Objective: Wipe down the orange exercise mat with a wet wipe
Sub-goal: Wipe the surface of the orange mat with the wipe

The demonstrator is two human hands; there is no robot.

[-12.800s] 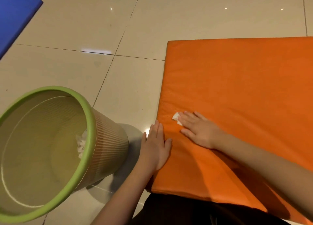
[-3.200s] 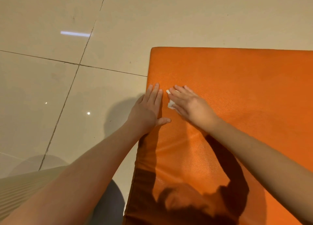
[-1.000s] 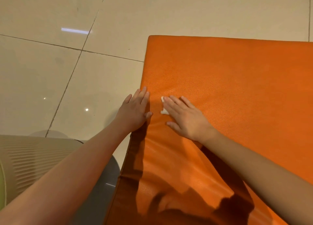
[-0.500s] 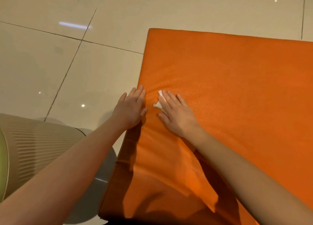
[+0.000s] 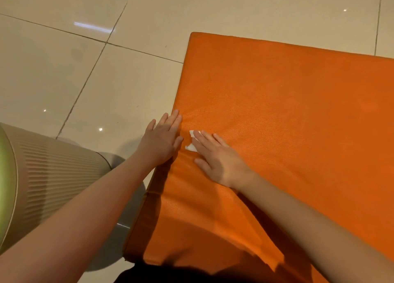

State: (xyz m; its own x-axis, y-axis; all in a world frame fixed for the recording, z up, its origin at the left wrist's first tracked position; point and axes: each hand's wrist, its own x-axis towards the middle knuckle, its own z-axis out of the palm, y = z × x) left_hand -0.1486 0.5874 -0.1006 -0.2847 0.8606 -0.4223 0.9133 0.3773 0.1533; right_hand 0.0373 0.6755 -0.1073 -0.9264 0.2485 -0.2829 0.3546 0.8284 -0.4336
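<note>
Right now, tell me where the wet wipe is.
In the head view, the wet wipe lies on the orange mat near its left edge, pressed under the fingers of the right hand, just right of the left hand.

Glossy beige tiled floor (image 5: 132, 95), dark grout lines, ceiling-light reflections

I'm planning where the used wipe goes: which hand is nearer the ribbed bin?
Left. The left hand rests flat at the edge of the mat, right of the bin; the right hand lies farther right, pressing the wipe.
</note>
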